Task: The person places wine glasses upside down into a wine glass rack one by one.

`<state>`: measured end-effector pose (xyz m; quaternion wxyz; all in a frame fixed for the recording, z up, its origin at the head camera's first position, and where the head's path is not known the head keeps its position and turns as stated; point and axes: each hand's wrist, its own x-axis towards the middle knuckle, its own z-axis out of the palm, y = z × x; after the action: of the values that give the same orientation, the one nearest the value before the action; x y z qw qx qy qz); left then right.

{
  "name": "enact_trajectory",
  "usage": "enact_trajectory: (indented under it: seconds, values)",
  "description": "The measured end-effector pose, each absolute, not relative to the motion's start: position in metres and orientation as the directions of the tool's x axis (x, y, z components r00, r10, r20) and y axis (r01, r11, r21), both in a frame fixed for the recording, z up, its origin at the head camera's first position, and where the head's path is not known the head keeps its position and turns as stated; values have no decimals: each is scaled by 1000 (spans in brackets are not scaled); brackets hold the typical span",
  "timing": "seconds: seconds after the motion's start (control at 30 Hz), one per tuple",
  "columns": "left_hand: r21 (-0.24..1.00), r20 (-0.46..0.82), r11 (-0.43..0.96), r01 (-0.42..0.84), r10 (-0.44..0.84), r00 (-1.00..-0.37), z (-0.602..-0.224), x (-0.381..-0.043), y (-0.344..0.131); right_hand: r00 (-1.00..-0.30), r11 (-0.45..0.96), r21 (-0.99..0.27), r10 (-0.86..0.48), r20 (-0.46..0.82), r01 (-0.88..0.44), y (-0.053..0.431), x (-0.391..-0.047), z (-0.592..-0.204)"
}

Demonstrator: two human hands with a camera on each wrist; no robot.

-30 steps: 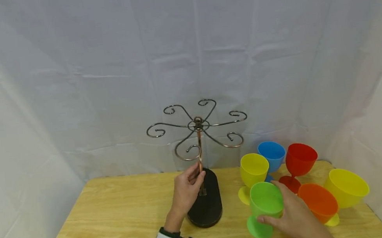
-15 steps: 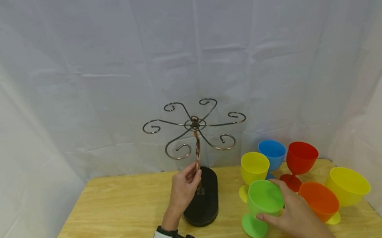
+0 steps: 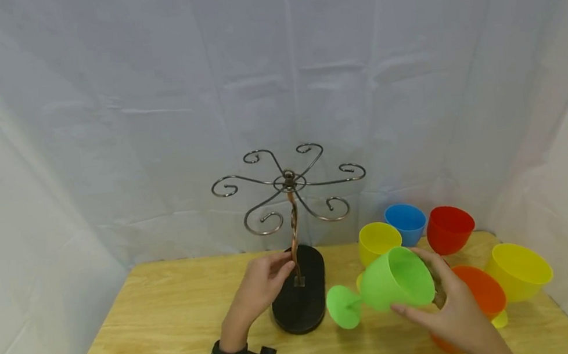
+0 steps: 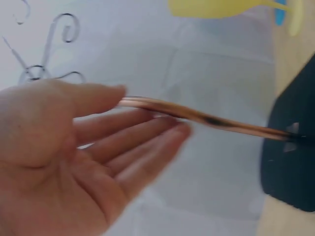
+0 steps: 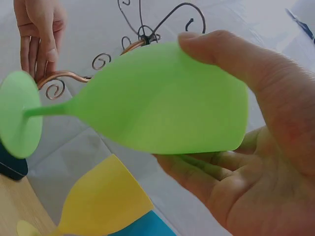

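In the head view, my right hand grips a green plastic goblet by its bowl, thumb on the near side. The goblet is tipped on its side in the air, its round foot pointing left and its mouth facing right. At centre stands a metal rack with several curled arms on a twisted copper-coloured pole and a black oval base. My left hand holds that pole low down between thumb and fingertips, the other fingers loosely extended in the left wrist view.
Right of the rack stand more goblets: a yellow one, a blue one, a red one, an orange one and another yellow one. White sheeting hangs behind the wooden table.
My right hand has lifted the green goblet and tilted it over, foot to the left. The rack shifted slightly left, then stayed; my left hand has slid a little down the pole.
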<state>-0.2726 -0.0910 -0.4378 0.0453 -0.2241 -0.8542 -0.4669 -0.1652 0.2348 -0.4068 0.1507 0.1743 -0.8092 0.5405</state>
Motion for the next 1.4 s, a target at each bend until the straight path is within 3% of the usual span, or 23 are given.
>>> enact_trajectory:
  seconds: [0.2, 0.3, 0.4, 0.5, 0.7, 0.93, 1.13, 1.4]
  values:
    - [709, 135, 531, 464, 544, -828, -421, -257, -103, -879, 190, -858, -77, 471, -477, 237, -165, -404]
    - [792, 18, 415, 448, 717, -696, -422, -252, -101, -867, 114, -860, -29, 498, -498, 237, -165, -404]
    - [898, -19, 251, 360, 842, -539, -424, -246, -86, -847, 92, -843, 5, 532, -530, 234, -165, -405]
    - [977, -1, 101, 187, 883, -469, -426, -238, -60, -835, 127, -828, -3, 550, -546, 231, -165, -407]
    - [986, 14, -101, -134, 844, -536, -432, -226, -19, -814, 174, -797, -66, 577, -579, 223, -167, -408]
    - [847, -6, -344, -406, 757, -654, -438, -221, -4, -761, 250, -722, -129, 636, -645, 218, -170, -406]
    - [739, -11, -456, -496, 728, -686, -439, -219, 0, -773, 348, -695, -184, 607, -629, 217, -170, -403]
    - [696, -35, -530, -484, 649, -760, -441, -220, 1, -813, 443, -688, -210, 543, -574, 213, -165, -400]
